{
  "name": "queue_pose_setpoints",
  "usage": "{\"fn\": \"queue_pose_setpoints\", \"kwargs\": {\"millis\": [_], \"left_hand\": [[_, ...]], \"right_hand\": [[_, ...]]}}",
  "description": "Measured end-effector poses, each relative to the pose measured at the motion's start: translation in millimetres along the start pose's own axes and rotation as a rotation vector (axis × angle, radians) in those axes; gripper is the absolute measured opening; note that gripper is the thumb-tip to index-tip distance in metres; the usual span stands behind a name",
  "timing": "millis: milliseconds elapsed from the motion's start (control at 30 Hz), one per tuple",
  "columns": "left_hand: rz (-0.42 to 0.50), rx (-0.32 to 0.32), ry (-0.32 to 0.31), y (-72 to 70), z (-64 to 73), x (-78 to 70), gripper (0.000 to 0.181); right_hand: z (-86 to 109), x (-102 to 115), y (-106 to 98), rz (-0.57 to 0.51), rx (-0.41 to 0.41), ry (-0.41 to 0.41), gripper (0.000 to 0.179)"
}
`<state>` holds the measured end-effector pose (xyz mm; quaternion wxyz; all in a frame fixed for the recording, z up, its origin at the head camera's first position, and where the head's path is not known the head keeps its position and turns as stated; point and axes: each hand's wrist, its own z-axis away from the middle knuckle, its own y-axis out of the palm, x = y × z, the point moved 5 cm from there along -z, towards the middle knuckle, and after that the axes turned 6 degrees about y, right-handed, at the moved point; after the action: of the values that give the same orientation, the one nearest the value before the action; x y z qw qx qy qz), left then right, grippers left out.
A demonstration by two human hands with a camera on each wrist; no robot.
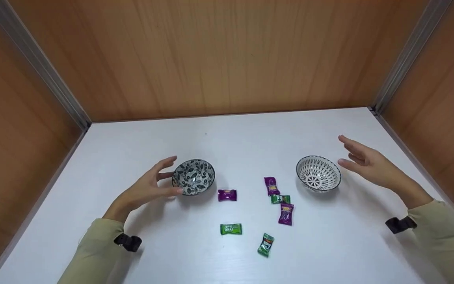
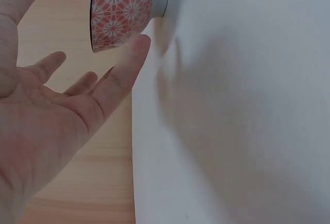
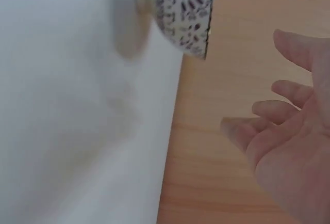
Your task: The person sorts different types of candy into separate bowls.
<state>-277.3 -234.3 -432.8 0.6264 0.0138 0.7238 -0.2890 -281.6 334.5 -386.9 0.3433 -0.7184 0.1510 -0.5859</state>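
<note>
My left hand (image 1: 148, 187) is at the left side of a small bowl (image 1: 194, 177), fingers spread, thumb tip overlapping its near rim in the head view. Inside, this bowl has a dark leafy pattern; its outer wall (image 2: 121, 10) shows red and white flowers in the left wrist view. To the right stands a second bowl (image 1: 318, 174) with dark dashes fanning out inside. Just right of it my right hand (image 1: 373, 165) hovers with loosely bent fingers, holding nothing. In the right wrist view a gap separates that hand (image 3: 289, 131) from the bowl's dark-patterned side (image 3: 185, 15).
Between the bowls lie wrapped candies: purple ones (image 1: 227, 195) (image 1: 271, 186) (image 1: 286, 214) and green ones (image 1: 231, 229) (image 1: 280, 199) (image 1: 266, 245). Three of them sit close together near the right bowl. Wooden panels (image 1: 227, 59) wall in the white table (image 1: 172, 252) at the back and both sides.
</note>
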Motion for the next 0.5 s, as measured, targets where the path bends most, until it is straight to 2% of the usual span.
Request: {"fn": "queue_pose_setpoints", "kwargs": {"millis": [133, 267, 367, 500], "left_hand": [[0.027, 0.004, -0.022, 4.9, -3.1, 2.5, 0.101], [0.065, 0.011, -0.044, 9.1, -5.9, 7.2, 0.103], [0.084, 0.018, -0.054, 12.6, -7.3, 9.5, 0.105], [0.095, 0.014, -0.060, 15.5, -9.5, 11.8, 0.106]], "right_hand": [[4.1, 15.5, 5.7, -0.148, -0.019, -0.055, 0.066], [8.9, 31.3, 18.4, -0.213, -0.004, -0.108, 0.061], [11.8, 41.3, 32.8, -0.262, 0.059, -0.135, 0.058], [15.7, 51.4, 57.6, -0.266, 0.189, -0.171, 0.056]]}}
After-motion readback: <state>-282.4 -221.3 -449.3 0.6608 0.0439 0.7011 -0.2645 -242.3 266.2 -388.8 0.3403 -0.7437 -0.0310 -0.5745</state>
